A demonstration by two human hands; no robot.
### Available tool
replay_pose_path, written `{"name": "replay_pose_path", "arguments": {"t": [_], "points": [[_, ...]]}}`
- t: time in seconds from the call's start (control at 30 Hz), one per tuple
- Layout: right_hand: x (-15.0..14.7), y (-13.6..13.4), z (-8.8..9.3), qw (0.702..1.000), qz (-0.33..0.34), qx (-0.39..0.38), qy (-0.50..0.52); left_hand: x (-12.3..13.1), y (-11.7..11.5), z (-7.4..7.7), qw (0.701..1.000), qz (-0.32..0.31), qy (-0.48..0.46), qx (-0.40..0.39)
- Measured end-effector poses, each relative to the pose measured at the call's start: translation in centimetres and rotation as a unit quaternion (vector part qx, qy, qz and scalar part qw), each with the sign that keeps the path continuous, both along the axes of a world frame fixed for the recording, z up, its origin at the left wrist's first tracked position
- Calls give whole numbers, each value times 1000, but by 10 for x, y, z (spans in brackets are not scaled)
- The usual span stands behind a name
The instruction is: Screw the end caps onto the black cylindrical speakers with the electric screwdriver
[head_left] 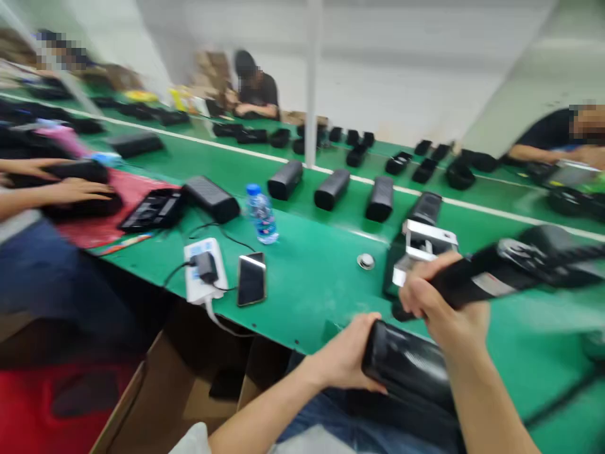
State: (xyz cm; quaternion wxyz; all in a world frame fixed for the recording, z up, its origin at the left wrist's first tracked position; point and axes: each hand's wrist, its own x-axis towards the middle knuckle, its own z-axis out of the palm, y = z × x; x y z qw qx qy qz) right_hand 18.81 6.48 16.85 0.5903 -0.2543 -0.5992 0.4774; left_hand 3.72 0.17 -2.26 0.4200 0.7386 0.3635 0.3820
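Note:
My left hand (pixel 347 356) grips the near-left end of a glossy black rounded case (pixel 409 362), low in the view above my lap. My right hand (pixel 439 302) is wrapped round a black handheld tool (pixel 486 274) with a white label and a dark cord running off to the right. The tool is held above the case, to its upper right. Just beyond my right hand stands a silver metal fixture (pixel 430 239) on the green table (pixel 312 277). A small round metal piece (pixel 365 261) lies to the left of the fixture.
A water bottle (pixel 261 214), a phone (pixel 252 279) and a white power strip (pixel 205 271) are on the left. Several black cases stand along the belt (pixel 246 165). Another person's hands (pixel 70 183) rest on a black case at far left. Open cardboard boxes (pixel 174 378) sit below.

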Motion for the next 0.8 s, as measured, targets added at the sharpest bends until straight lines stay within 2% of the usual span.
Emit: {"name": "replay_pose_path", "arguments": {"t": [0.1, 0.13, 0.27, 0.33, 0.43, 0.5, 0.6, 0.7, 0.8], "points": [[-6, 4, 4, 999, -37, -22, 3, -5, -6, 9, 1000, 17, 19, -17], [-5, 6, 7, 999, -26, -28, -7, -6, -6, 10, 999, 19, 28, -18], [14, 11, 37, 1000, -8, 1, 13, -7, -5, 11, 997, -1, 78, 2], [28, 11, 57, 997, -60, 47, 23, -7, -7, 11, 996, 3, 88, 8], [48, 21, 75, 971, -212, 110, 4, -7, -9, 11, 996, 12, 88, 8], [55, 34, 73, 953, -265, 145, 1, -7, -10, 11, 996, 13, 89, 5], [55, 54, 60, 947, -270, 175, -10, -8, -9, 10, 996, 7, 90, 5], [47, 67, 48, 945, -278, 166, -49, -8, -10, 12, 996, 3, 89, 0], [43, 74, 43, 940, -305, 142, -63, -8, -10, 13, 996, 4, 87, -12]]}}
